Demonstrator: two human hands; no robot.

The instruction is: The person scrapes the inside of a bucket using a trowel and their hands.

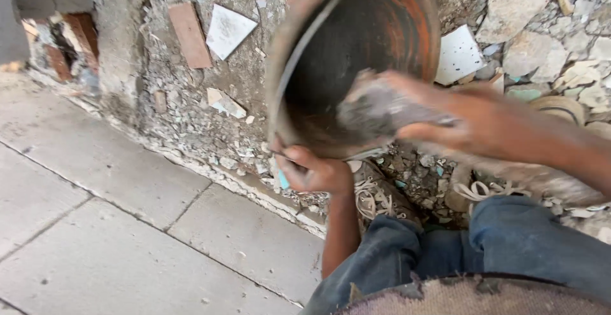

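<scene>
Denim comes first, nearest the camera: two bent knees in blue jeans [445,251], with a frayed cloth edge [471,296] below them, so the person is crouched low over the work. Two dusty laced shoes [382,197] stand on the broken debris just ahead of the knees. From there the left hand [315,172] reaches up to the lower rim of one round metal pan [356,54], its fingers [289,162] curled tight around the rim and the thin wire handle; that grip seems to be what keeps the pan tipped up on edge, its dark, rust-streaked inside facing the person. The right hand [398,108] comes in from the right across the pan's mouth, coated in grey dust and blurred; it appears closed on a grey lump, but whether its fingers are pinching or merely pressed together cannot be told. The pan sits above the shoes, over the rubble [210,124] rather than over the paved floor [114,226] to the left. Farther off, two pale square tile pieces [227,30] lie in the rubble, one on each side of the pan, with one brown brick slab [189,35] beside the left one, and a rough wall [118,41] with exposed brick stands beyond.
</scene>
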